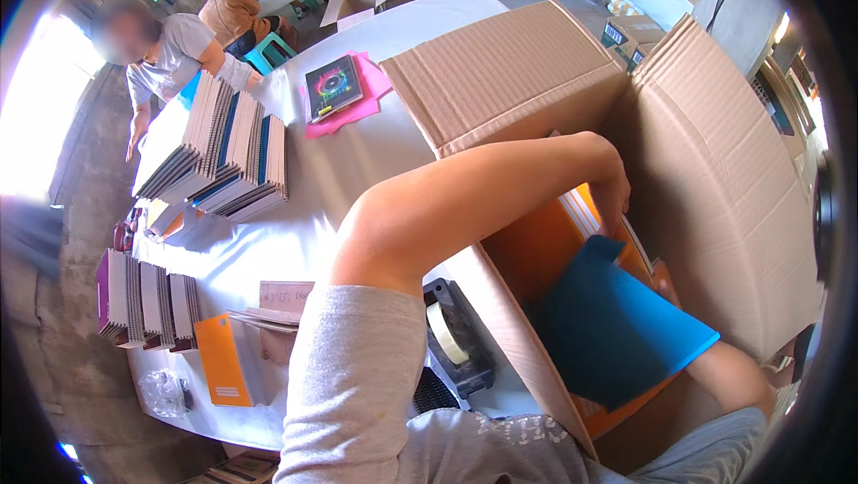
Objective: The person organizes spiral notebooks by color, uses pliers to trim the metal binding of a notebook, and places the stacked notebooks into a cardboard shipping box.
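A blue-covered notebook (617, 328) is tilted inside the open cardboard box (523, 328), over orange-covered notebooks (581, 207). My left arm reaches across the box's near side, and my left hand (611, 187) bends down to the notebook's far corner. Its fingers are closed there, partly hidden. From the lower right my right arm goes in under the blue cover. Of my right hand (662, 282) only some fingers show, curled at the notebook's right edge; the palm is hidden behind it.
Box flaps (500, 73) stand up around the opening. On the white-covered table are a tape dispenser (460, 341), stacks of spiral notebooks (219, 149), an orange notebook (223, 363), brown cardboard pieces (284, 298) and a dark notebook (333, 89) on pink paper. A person (179, 59) stands across the table.
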The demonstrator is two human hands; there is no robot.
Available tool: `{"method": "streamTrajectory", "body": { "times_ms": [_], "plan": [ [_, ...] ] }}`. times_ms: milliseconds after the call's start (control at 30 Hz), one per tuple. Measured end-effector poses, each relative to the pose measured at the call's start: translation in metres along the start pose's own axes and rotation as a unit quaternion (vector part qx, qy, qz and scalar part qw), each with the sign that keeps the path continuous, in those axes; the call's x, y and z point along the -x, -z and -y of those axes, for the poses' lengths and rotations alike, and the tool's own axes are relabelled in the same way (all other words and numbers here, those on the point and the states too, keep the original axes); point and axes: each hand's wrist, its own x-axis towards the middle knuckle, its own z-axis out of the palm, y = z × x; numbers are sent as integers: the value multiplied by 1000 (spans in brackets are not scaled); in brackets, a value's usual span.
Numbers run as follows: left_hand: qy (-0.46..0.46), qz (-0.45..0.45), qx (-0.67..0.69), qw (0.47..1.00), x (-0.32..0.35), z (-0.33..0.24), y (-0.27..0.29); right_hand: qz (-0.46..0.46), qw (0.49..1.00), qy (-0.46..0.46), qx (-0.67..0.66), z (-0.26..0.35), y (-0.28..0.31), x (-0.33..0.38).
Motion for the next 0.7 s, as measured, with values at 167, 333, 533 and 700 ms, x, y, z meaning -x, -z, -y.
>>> {"method": "streamTrajectory", "body": {
  "times_ms": [167,333,533,700],
  "plan": [
    [-15,-13,36,999,0,9,2,-53,998,-7,18,-17,22,13],
    [6,-16,38,999,-6,6,3,-78,996,8,32,-19,31,13],
    [-14,-30,-39,999,0,-1,-3,-92,994,38,51,-16,29,4],
    [-34,-119,-106,987,45,-9,-2,-89,991,70,76,-8,23,-14]
  ]
}}
